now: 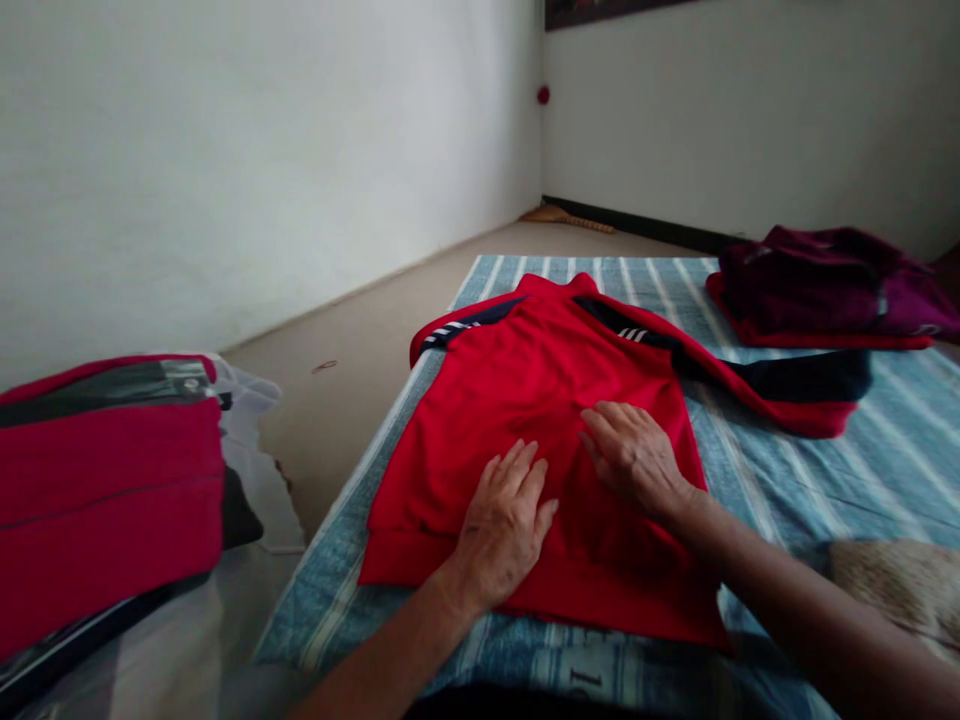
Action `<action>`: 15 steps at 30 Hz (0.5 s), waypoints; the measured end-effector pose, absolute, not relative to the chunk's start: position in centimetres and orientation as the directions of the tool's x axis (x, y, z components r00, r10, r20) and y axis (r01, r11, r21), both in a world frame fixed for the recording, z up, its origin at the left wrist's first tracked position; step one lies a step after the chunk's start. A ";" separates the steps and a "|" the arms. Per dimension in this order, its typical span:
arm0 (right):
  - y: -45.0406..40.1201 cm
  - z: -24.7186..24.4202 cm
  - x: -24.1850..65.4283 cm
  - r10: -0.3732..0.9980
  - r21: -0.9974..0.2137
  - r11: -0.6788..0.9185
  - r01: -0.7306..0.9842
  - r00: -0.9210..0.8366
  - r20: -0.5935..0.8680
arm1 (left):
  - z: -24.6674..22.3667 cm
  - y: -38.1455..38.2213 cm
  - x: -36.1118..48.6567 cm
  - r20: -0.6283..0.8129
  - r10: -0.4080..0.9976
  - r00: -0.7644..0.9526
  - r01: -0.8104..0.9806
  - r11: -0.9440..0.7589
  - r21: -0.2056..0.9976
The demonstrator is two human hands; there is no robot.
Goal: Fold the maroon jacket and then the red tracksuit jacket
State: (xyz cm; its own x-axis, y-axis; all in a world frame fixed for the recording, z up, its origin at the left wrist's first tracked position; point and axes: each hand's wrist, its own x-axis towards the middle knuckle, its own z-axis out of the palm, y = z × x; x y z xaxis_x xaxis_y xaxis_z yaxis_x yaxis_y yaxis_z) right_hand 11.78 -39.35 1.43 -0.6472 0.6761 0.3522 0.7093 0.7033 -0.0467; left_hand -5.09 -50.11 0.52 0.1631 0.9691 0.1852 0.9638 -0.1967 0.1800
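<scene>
A red jacket (540, 370) with dark, white-striped sleeve panels lies spread out, collar away from me. Its right-hand sleeve (802, 390) stretches out to the side, while the left-hand one bends down along the body and is partly out of sight. My left hand (506, 525) rests on the lower middle of the jacket, palm down with the fingers extended. Slightly higher and to the right, my right hand (634, 455) touches the cloth with fingers a little bent. Neither hand grips anything that I can see.
Beneath the jacket is a blue striped sheet (750, 480). Folded dark purple and red clothes (832, 280) sit at the back right. At left, a pile of red and dark garments (112, 490) lies by white plastic (259, 480). A beige furry thing (892, 585) is at lower right.
</scene>
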 end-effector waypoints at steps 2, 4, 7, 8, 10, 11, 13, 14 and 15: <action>-40.4 0.6 11.8 0.629 -0.103 0.760 0.641 -0.687 0.364 | 0.1 -50.4 -4.9 0.150 0.960 0.237 0.950 -0.261 0.169; -41.0 -0.7 11.9 0.628 -0.159 0.771 0.616 -0.694 0.353 | -0.6 -50.5 -5.0 0.100 0.955 0.280 0.946 -0.292 0.140; -41.1 -2.4 12.3 0.648 -0.249 0.760 0.600 -0.669 0.365 | -1.4 -50.6 -5.3 0.074 0.957 0.281 0.950 -0.288 0.116; -40.9 -2.7 12.5 0.654 -0.278 0.755 0.594 -0.653 0.381 | -1.4 -50.6 -5.4 0.070 0.958 0.277 0.952 -0.284 0.115; -40.4 -3.0 12.8 0.676 -0.321 0.735 0.597 -0.609 0.414 | -1.1 -50.4 -5.5 0.049 0.961 0.272 0.954 -0.276 0.114; -40.0 -2.9 13.0 0.691 -0.331 0.720 0.610 -0.583 0.428 | -0.8 -50.2 -5.4 0.035 0.963 0.268 0.956 -0.270 0.111; -39.1 -2.5 13.5 0.713 -0.331 0.694 0.640 -0.544 0.442 | 0.1 -49.4 -5.1 0.022 0.967 0.254 0.962 -0.255 0.100; -38.6 -2.2 13.7 0.720 -0.324 0.684 0.653 -0.535 0.443 | 0.6 -48.9 -4.9 0.029 0.968 0.248 0.964 -0.250 0.094; -38.1 -1.8 14.0 0.728 -0.312 0.672 0.672 -0.523 0.442 | 1.0 -48.3 -4.6 0.047 0.968 0.245 0.965 -0.248 0.089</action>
State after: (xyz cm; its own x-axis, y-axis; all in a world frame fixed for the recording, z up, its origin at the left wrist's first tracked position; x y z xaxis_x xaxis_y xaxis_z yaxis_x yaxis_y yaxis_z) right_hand 13.97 -38.10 -1.82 -0.5232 0.7284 0.4423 0.6716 0.6719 -0.3122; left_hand -4.60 -48.30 1.00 0.2446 0.9685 0.0473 0.9647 -0.2480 0.0890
